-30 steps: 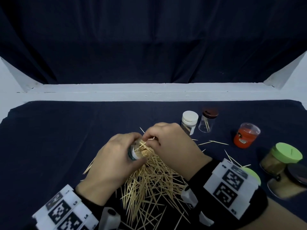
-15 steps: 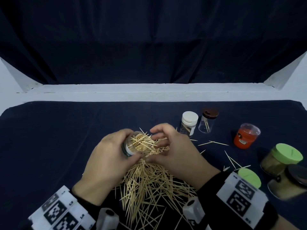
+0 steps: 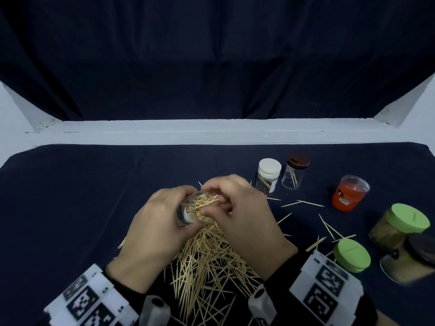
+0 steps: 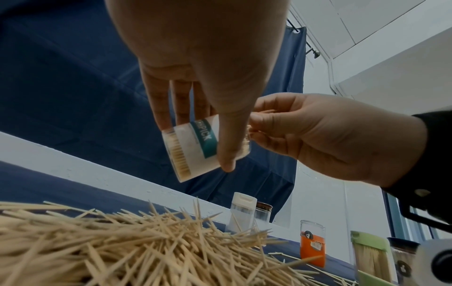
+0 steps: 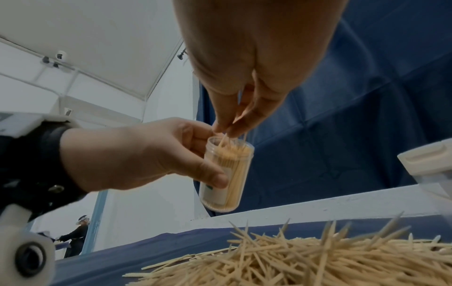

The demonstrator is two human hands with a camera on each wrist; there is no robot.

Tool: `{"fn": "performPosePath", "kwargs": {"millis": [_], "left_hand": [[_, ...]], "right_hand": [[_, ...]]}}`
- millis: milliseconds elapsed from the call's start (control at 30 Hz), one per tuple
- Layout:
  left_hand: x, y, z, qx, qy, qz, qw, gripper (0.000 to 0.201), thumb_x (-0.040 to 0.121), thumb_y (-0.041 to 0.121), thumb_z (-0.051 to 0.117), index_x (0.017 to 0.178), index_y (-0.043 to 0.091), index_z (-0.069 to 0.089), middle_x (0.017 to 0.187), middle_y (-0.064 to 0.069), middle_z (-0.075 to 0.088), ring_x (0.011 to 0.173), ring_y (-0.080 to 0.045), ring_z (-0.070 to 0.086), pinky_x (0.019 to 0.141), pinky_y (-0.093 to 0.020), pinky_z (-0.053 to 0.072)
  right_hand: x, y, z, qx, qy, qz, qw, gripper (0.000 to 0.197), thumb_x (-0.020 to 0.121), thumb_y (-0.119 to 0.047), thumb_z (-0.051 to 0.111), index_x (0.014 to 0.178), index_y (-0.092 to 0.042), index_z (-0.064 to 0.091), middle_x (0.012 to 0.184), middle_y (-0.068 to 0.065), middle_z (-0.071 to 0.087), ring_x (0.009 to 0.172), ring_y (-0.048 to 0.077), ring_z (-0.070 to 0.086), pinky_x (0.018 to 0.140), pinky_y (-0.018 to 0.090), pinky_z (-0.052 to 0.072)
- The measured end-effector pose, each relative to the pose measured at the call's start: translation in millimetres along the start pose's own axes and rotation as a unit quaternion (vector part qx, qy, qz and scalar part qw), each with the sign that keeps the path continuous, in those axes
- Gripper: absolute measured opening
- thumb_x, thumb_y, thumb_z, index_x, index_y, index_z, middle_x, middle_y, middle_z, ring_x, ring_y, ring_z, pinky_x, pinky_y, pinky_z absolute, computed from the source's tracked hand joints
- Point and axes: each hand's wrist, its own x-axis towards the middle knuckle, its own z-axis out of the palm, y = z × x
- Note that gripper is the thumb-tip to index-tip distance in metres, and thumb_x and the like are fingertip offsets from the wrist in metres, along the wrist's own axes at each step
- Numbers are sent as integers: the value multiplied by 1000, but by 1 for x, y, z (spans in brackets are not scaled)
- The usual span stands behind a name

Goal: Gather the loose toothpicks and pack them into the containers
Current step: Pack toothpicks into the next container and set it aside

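The left hand (image 3: 155, 228) was wrapped around a clear toothpick container (image 5: 226, 174), thumb on one side and fingers curled round the other, clamped on it and carrying it lifted above the heap of loose toothpicks (image 3: 207, 262) that lay just beneath both hands. It held the container tilted, open mouth turned toward the right hand (image 3: 240, 215), likely so that sticks could slide in lengthwise rather than jam across the rim. The right hand's fingertips (image 5: 227, 127) were drawn together at that mouth, pinching a few toothpicks whose points already reached in among the packed ones; the container looked nearly full, so the feed probably called for small bunches lined up with those inside. A slip there would drop sticks back onto the heap below. Beyond the right hand's knuckles stood a white-capped jar (image 3: 269, 176) and a brown-capped jar (image 3: 295, 171), each with only a few sticks inside; further out to its right sat an orange container (image 3: 348, 196), a green lid (image 3: 352, 255) and a green-lidded jar (image 3: 400, 225), with stray toothpicks (image 3: 302, 203) scattered between. Much of the heap remained to be packed.
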Motion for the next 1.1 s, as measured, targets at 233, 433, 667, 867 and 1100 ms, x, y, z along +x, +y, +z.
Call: {"fn": "performPosePath", "kwargs": {"millis": [233, 433, 667, 867, 1100], "left_hand": [[0, -1, 0, -8, 7, 3, 1000, 52, 59, 34, 85, 105, 34, 61, 95, 17, 59, 94, -6, 53, 77, -29, 46], [1, -2, 0, -5, 9, 3, 1000, 54, 60, 32, 86, 108, 31, 62, 95, 17, 59, 93, -7, 53, 76, -26, 45], [-1, 0, 2, -20, 1, 22, 1000, 51, 61, 32, 85, 106, 33, 63, 98, 18, 60, 96, -4, 53, 78, -25, 45], [-1, -2, 0, -25, 24, 31, 999, 52, 59, 32, 86, 106, 30, 64, 94, 20, 58, 93, -5, 54, 75, -19, 43], [0, -2, 3, -38, 57, 84, 994, 59, 56, 24, 89, 106, 35, 60, 98, 19, 60, 95, 1, 51, 77, -10, 41]], "right_hand": [[-2, 7, 5, -20, 17, -56, 998, 13, 77, -17, 69, 88, -19, 75, 88, -9, 69, 87, 5, 57, 80, 15, 43], [0, 7, -6, -12, 11, 9, 1000, 27, 75, -25, 78, 101, -22, 73, 101, -12, 59, 87, -1, 54, 81, 13, 43], [-7, 11, 10, -44, 10, -51, 998, 14, 78, -12, 67, 88, -15, 76, 89, -4, 70, 84, 8, 62, 80, 18, 47], [-3, 7, -1, 24, 11, -6, 1000, 11, 77, -11, 75, 87, -14, 76, 89, -7, 64, 83, 3, 58, 74, 7, 42], [-2, 6, 1, -42, 46, -23, 998, 5, 76, -22, 71, 79, -20, 76, 79, -10, 66, 80, 6, 58, 74, 28, 50]]}}
